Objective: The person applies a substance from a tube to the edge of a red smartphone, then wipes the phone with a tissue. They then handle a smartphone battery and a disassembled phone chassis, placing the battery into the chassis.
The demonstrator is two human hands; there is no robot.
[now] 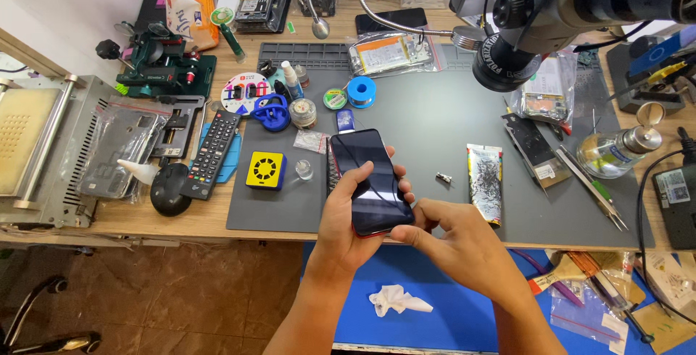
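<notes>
Cradling the slick, fragile phone (370,181) by its edges, the left hand (348,213) grips while the right hand (453,242) pinches its lower corner.

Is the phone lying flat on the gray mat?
No, the left hand holds the phone up above the gray mat, while the right hand touches its lower edge.

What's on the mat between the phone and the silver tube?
In the head view, one small metal part lies on the grey mat between the phone, held in the left hand, and the silver tube; otherwise bare mat.
</notes>
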